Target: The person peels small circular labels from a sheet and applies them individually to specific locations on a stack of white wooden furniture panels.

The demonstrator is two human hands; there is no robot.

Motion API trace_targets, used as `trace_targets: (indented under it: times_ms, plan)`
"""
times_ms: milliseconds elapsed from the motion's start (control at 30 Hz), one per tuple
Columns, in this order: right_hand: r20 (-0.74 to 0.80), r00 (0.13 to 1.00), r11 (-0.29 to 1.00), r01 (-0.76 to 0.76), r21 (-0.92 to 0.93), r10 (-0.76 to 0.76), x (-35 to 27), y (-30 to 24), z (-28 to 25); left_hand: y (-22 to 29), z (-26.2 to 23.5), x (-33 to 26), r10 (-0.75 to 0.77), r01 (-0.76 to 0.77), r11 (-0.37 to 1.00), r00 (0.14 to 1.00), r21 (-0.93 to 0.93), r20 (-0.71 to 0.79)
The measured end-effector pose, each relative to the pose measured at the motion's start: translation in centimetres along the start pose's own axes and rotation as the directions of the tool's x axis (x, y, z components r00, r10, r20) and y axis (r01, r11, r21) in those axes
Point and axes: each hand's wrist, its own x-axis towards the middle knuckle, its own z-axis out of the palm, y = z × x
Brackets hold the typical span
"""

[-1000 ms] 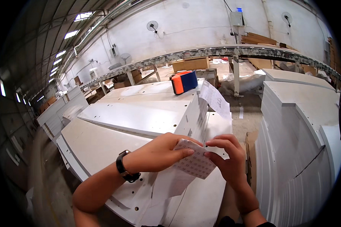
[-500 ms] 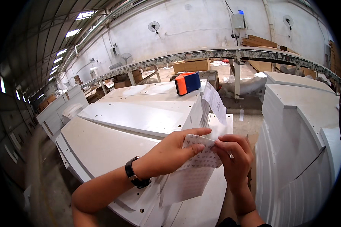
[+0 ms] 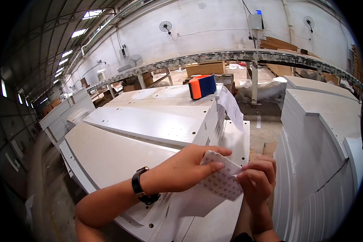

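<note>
My left hand (image 3: 184, 166), wearing a black wristwatch (image 3: 139, 185), is closed on a folded white sheet of small printed stickers (image 3: 224, 183). Its thumb presses on the front of the sheet while the index finger reaches past the top edge. At the sheet's right edge, my right hand (image 3: 260, 183) has thumb and fingers pinched together. Whether a single sticker is between those fingertips is too small to tell. The lower part of the sheet hangs over white panels (image 3: 121, 147) with drilled holes.
An orange and dark-blue block (image 3: 202, 86) rests on the far panel stack, beside a hanging paper sheet with handwriting (image 3: 231, 108). Another tall stack of white panels (image 3: 310, 133) stands at the right. A long conveyor-like rail (image 3: 213, 57) crosses behind, before a wall with fans.
My right hand has moved slightly right and down. The folded upper part of the sticker sheet has tilted and shifted right and down, with my left hand following slightly.
</note>
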Motion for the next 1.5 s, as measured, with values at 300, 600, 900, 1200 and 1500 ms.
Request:
trace_targets:
  times_ms: [300, 600, 900, 1200, 1500]
  plan:
    - [-0.003, 0.963, 0.869, -0.243, 0.431, 0.270, 0.7, -0.9, 0.2, -0.7, 0.7, 0.4, -0.003, -0.015, 0.983, 0.995, 0.182, 0.103]
    - [0.151, 0.966, 0.859, -0.257, 0.443, 0.211, 0.8, -1.2, 1.7, -1.1, 1.2, 0.2, -0.017, -0.030, 0.957, 0.987, 0.287, 0.161]
    - [0.049, 0.998, 0.954, 0.026, 0.298, -0.042, -1.0, -0.9, 1.6, -2.2, 1.5, 0.1, 0.172, -0.183, 0.924, 0.983, 0.336, 0.061]
    - [0.179, 0.949, 0.493, -0.290, 0.820, 0.261, -3.7, 0.0, 1.4, 1.5, -1.2, -0.1, 0.636, -0.553, 0.754, 0.477, 0.355, -0.606]
    - [0.690, 0.713, 0.044, -0.699, 0.714, 0.128, -6.8, -4.0, 7.0, -0.2, -1.8, 0.2, 0.686, -0.532, 0.726, 0.514, 0.437, -0.515]
